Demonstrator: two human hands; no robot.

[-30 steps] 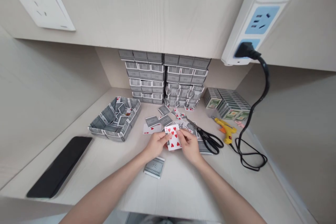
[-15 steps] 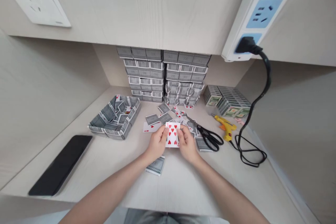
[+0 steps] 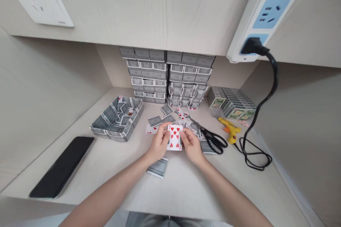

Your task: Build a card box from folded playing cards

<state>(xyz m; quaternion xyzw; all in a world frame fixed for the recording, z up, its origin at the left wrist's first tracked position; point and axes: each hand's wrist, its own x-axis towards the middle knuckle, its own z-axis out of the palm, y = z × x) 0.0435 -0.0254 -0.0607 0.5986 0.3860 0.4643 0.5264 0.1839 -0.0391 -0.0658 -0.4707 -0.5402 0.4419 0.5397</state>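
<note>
Both my hands hold a red seven of hearts playing card (image 3: 174,137) face up above the desk. My left hand (image 3: 159,144) pinches its left edge and my right hand (image 3: 191,145) pinches its right edge, fingers closed on it. Loose playing cards (image 3: 160,120) lie scattered just beyond the hands. A small stack of face-down cards (image 3: 158,167) lies under my left wrist. A tray folded from playing cards (image 3: 117,119) sits to the left.
Two stacks of folded card trays (image 3: 167,77) stand at the back. Black scissors (image 3: 211,138), a yellow glue gun (image 3: 229,129) with a black cable (image 3: 257,156), and boxed decks (image 3: 231,104) lie to the right. A black phone (image 3: 62,166) lies at the left.
The card has turned from tilted to upright between my hands, and both hands have drawn slightly closer together on it.
</note>
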